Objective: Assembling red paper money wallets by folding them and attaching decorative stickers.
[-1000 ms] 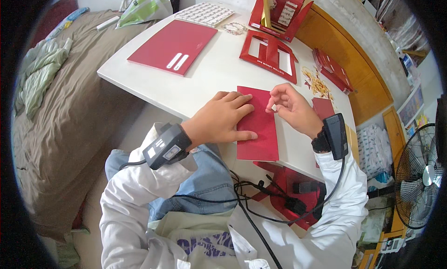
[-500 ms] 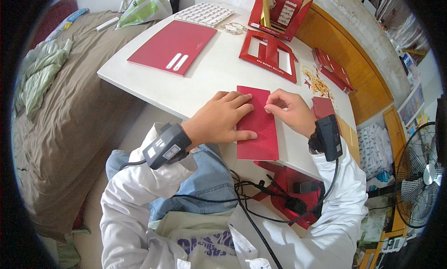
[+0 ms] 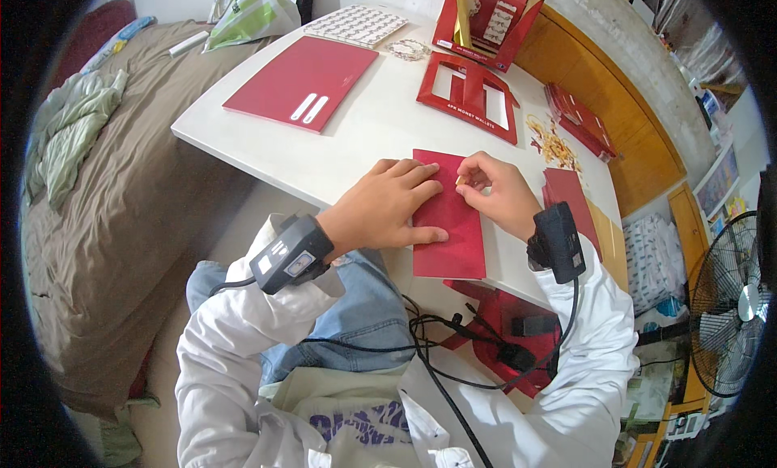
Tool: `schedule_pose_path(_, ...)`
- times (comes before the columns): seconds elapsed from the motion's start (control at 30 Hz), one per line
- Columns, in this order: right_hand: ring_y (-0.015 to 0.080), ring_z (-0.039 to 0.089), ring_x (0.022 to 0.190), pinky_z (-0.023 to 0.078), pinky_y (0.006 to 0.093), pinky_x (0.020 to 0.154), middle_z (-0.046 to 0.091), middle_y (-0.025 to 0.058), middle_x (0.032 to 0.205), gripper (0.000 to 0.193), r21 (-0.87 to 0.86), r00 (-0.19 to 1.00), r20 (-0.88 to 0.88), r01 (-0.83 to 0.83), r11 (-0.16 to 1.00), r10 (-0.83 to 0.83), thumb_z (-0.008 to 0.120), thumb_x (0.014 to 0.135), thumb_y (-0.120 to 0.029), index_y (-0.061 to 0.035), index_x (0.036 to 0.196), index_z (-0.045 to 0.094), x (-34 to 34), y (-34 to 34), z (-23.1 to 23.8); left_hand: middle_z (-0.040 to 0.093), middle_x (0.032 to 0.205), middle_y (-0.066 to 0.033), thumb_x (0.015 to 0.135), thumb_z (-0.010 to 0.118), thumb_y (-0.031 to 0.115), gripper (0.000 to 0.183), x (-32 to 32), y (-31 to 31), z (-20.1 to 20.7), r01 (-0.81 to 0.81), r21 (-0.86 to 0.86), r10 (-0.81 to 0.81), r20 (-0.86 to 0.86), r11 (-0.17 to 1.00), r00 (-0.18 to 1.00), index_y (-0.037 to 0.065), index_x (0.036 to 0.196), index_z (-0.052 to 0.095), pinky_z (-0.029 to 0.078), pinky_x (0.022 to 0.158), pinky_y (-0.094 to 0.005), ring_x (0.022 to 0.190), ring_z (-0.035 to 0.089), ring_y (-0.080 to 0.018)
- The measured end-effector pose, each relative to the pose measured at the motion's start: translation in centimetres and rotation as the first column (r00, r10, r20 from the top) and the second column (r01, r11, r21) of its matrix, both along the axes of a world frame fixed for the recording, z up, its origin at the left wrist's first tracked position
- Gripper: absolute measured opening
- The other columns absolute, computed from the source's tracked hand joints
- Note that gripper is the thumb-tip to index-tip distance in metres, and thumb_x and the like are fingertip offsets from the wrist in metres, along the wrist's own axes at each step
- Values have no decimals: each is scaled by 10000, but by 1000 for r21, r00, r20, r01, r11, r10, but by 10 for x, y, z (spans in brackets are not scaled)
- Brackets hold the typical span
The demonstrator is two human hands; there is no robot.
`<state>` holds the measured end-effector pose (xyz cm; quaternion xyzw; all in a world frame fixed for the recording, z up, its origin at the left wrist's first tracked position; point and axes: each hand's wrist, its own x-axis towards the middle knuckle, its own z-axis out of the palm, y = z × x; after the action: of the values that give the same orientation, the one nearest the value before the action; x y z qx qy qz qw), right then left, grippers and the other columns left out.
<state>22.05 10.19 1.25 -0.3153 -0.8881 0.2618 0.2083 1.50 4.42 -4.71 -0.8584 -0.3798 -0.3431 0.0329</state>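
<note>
A plain red paper wallet [image 3: 457,241] lies lengthwise at the table's near edge, its lower end reaching over the edge. My left hand [image 3: 388,205] rests flat on its left side, fingers spread and pressing it down. Over the wallet's upper right edge, my right hand [image 3: 498,193] is closed in a pinch. A tiny pale yellowish bit shows at the thumb and fingertips, too small to name. To the right of this hand is a small heap of gold and red pieces [image 3: 552,144].
The white table [image 3: 267,156] also bears a large red folder [image 3: 303,79], a patterned sheet [image 3: 354,24], a bracelet-like ring [image 3: 407,49], an opened red package [image 3: 494,104], a red box [image 3: 486,19] and stacked red wallets [image 3: 579,120]. Black cables [image 3: 453,363] hang below. A fan [image 3: 732,306] stands right.
My right hand has shifted slightly left and up over the wallet, and a small pale bit now shows at its fingertips. My left hand stays in place.
</note>
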Motion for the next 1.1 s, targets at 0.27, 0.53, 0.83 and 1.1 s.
schedule_pose_path(0.27,225,597,688,487,314,661,605,136,808,112,64,998,-38,53,997,-51,615,778,-50,15,852,562,-5,-5,-4,393,1336,-309,708,667,592,759,1,0,4,-47,-143,58,74,989,996,-106,987,562,503,806,-403,897,612,-406)
schedule_pose_path(0.53,289,603,752,482,387,685,610,104,818,106,281,979,129,115,953,-156,601,753,-106,-44,838,586,-13,-13,-5,405,1320,-312,683,684,602,776,0,1,3,-38,-98,45,76,994,996,-119,949,570,515,778,-397,857,624,-401)
schedule_pose_path(0.83,291,593,807,478,399,700,597,96,812,96,311,956,251,68,948,-151,593,741,-118,-62,817,581,-18,-15,1,517,1182,-238,705,679,571,726,0,0,3,13,-167,6,114,986,993,-81,1006,574,481,853,-392,984,578,-373)
schedule_pose_path(1.1,273,588,794,467,359,709,575,115,848,111,246,926,354,45,968,-132,587,755,-95,-22,835,563,-22,-12,9,493,1239,-228,698,703,552,754,0,-3,8,-12,-257,31,70,966,997,-65,1099,544,461,913,-401,1078,538,-380)
